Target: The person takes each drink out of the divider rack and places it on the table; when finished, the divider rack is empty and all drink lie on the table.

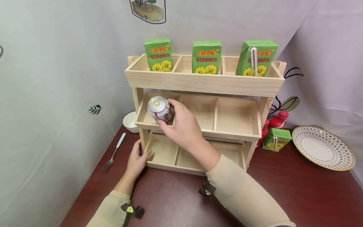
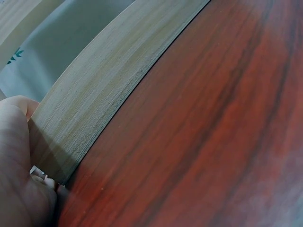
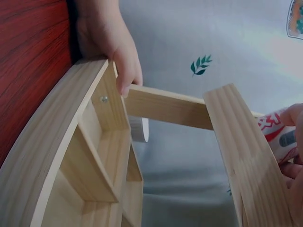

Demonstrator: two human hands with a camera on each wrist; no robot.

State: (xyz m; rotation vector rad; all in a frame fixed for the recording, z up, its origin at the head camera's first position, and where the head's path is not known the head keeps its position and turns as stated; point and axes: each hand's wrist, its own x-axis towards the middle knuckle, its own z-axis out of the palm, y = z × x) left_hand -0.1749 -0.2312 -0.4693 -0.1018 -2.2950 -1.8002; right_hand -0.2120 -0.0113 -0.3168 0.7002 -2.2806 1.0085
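Grasped in the right hand (image 1: 184,126), the can (image 1: 160,109) sits left of the palm, near upright, in the rack's (image 1: 204,82) middle-left bay (image 1: 148,125). Lower left, the left hand (image 1: 137,161) grips the rack.

A white can (image 1: 160,110) with red lettering, a silver lid and a gold-coloured tab stands nearly upright, lid up and unopened, at the left compartment of the rack's middle tier, pinched by the right hand (image 1: 182,124); whether its base touches the floor there is hidden. The rack (image 1: 204,82), pale wood with three tiers of divided trays, stands upright, its lowest tray's left end gripped by the left hand (image 1: 137,160).
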